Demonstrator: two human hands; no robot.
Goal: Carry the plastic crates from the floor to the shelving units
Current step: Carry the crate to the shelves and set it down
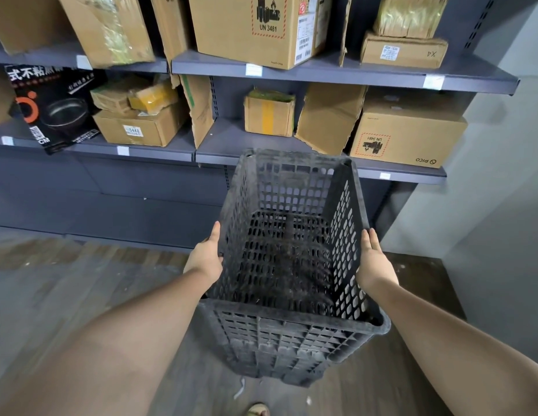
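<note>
From the head camera, a black plastic crate (pixel 288 259) hangs between the two hands, clear of the floor and tipped with its open top toward the person; its far end points at the grey shelving unit (pixel 321 145) ahead. The left hand (pixel 206 258) lies against the left long wall with the thumb laid forward along the rim; the fingers run down outside the wall, out of sight, so whether they hook into the lattice I cannot tell. The right hand (pixel 374 261) presses flat on the right wall, fingers straight and together — a squeeze from both sides more than a grasp.

The crate looks empty, stiff and light for its bulk, its perforated walls dusty but not slick. Held by side pressure alone it could slip or twist; the rolled rim, or fingers through the holes, would likely give a surer hold.

Beyond the fingertips the middle shelf is crowded: a small taped box (pixel 269 117), a torn leaning carton (pixel 329 118) and a PICO box (pixel 409 130) stand straight ahead. Left of the left hand sit a labelled carton (pixel 141 129) and a black pan box (pixel 51 106). The dark space below that shelf, level with the hands, seems the freer spot — the cartons above block a straight push in.
</note>
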